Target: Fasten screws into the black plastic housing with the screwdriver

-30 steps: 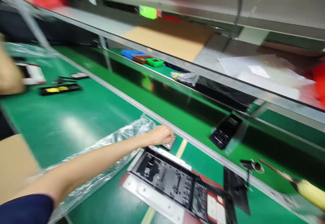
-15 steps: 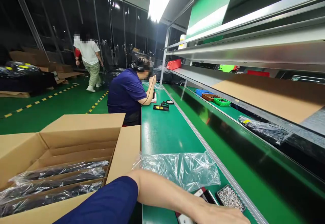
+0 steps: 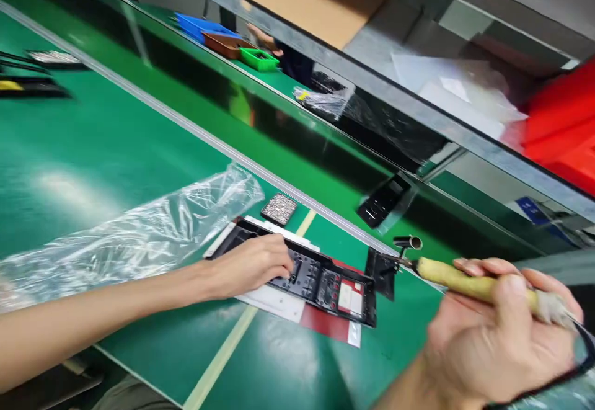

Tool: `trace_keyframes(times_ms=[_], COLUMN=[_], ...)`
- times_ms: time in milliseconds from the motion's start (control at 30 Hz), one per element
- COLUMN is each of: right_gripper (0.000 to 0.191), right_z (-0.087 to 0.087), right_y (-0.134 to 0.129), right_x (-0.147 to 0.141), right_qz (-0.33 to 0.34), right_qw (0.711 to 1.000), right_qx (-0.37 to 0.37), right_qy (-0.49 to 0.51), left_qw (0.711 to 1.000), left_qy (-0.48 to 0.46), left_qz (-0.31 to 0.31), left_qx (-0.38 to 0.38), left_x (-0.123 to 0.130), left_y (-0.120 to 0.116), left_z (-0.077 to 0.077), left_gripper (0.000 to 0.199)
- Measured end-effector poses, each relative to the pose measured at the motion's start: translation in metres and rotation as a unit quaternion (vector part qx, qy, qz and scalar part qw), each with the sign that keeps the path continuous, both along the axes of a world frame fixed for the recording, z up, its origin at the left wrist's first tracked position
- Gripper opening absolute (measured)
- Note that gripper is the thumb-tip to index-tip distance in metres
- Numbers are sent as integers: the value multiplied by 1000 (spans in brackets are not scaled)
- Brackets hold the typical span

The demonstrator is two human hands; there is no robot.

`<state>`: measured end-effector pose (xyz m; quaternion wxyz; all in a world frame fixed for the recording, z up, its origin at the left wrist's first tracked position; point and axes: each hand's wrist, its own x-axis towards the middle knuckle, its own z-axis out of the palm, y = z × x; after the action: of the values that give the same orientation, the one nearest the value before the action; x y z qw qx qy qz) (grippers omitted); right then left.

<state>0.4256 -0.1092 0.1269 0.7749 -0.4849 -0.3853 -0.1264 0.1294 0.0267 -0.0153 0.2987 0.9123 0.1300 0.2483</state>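
On the head view I have the left hand [image 3: 253,264] over the black molded panel [image 3: 309,273], fingertips bunched down at its middle — whether they pinch a small part there I cannot tell — while the panel lies on the red-and-white fixture [image 3: 325,325] on the green bench [image 3: 139,180]. My right hand [image 3: 502,323] is closed around the yellow handle [image 3: 465,281] of a thin-tipped tool, its tip end beside the small metal tube on a stand [image 3: 409,242]. Just beyond the panel sits the tray of small metal pieces [image 3: 279,209], near the clear plastic bag [image 3: 153,230].
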Motion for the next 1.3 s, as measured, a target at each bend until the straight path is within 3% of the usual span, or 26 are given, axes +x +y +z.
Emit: trace_keyframes(times_ms=[100, 200, 433, 600, 733, 833, 1000, 1133, 1300], right_gripper=[19, 15, 16, 5, 34, 49, 54, 59, 60], right_z=[7, 10, 6, 3, 2, -1, -3, -4, -8], right_y=[7, 11, 8, 13, 18, 26, 40, 43, 46], right_x=[-8, -17, -26, -41, -58, -72, -95, -109, -120], right_qz=[50, 70, 108, 154, 189, 219, 259, 277, 339], right_qw=[994, 989, 986, 980, 975, 967, 955, 946, 922], right_qx=[48, 63, 40, 14, -5, -24, -65, -84, -101], right_qy=[87, 111, 118, 124, 117, 130, 133, 145, 159], left_qw=[1000, 999, 997, 994, 994, 988, 971, 965, 959], left_qy=[15, 20, 27, -1, -30, -23, -12, -2, -55], left_qz=[1, -5, -16, -3, 1, -10, -8, 6, 52], left_qx=[16, 45, 77, 107, 105, 156, 237, 261, 273], left_x=[3, 8, 12, 14, 8, -1, -6, -3, -7], left_y=[-4, -8, -4, -6, -10, -13, -14, -17, -15], left_z=[-1, -2, -12, -13, -7, -2, -6, -12, -1], left_gripper=[30, 24, 23, 21, 17, 29, 34, 37, 29])
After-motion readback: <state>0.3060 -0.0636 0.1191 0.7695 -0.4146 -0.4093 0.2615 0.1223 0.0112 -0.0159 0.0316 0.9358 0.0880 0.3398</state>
